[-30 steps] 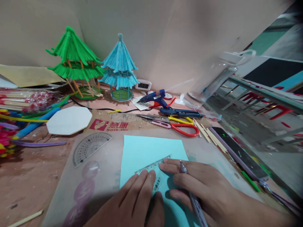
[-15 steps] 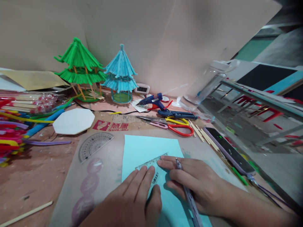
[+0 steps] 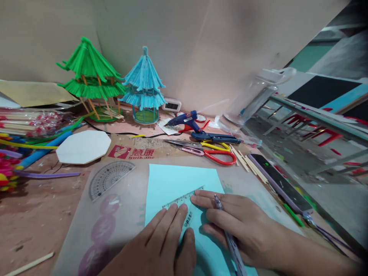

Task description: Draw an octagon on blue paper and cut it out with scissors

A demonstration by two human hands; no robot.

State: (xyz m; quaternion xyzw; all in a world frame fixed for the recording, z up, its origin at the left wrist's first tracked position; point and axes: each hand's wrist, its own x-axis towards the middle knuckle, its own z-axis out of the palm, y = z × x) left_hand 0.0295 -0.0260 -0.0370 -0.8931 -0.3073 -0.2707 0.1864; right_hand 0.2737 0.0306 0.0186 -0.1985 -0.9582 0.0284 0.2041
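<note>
The left hand [image 3: 163, 241] lies flat, fingers together and pressing down on a clear plastic ruler [image 3: 184, 203] that rests on a light blue sheet of paper [image 3: 178, 182]. The right hand [image 3: 238, 226] sits just beside it — its fingertips also touch the ruler's far edge, and a pen [image 3: 228, 237] is tucked between its fingers, lying along the back of the hand rather than held to write. The two hands nearly meet over the ruler.

The paper lies on a translucent mat [image 3: 115, 214], with a clear protractor [image 3: 109, 178] to its left. Beyond the sheet are red-handled scissors [image 3: 212, 155], a blue glue gun [image 3: 185, 119] and a bundle of thin wooden sticks [image 3: 247, 161]; a phone in a purple case [image 3: 277, 180] lies to the right. A white octagonal card [image 3: 83, 146] sits on the left, near coloured pipe cleaners [image 3: 17, 153]. At the back stand two small pavilion models — a green one [image 3: 89, 73] and a light blue one [image 3: 143, 86] — against a cardboard wall [image 3: 201, 46].
</note>
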